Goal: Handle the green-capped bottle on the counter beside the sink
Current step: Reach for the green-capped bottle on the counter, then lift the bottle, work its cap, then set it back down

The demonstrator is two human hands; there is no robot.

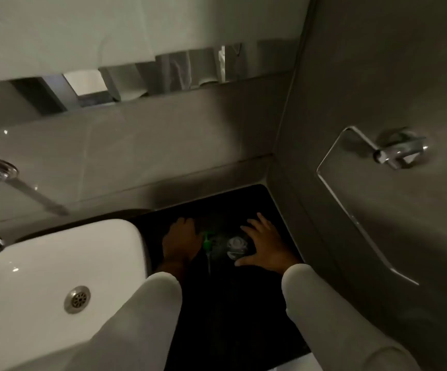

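A clear bottle (223,243) with a green cap (206,241) is lying on the dark surface (243,303). The left hand (183,241) is touching the cap, grip unclear; the right hand (266,243) is spreading open beside it.

The dark table (278,207) beside the white sink (56,263) carried the green-capped bottle (225,246), lying in dim light.

Both arms extended forward and down, in pale sleeves (142,317); left hand (182,241) palm-down, fingers curled, partly in shadow; right hand (266,245) palm-down, fingers spread, thumb splayed toward the left hand; hands near, apart.
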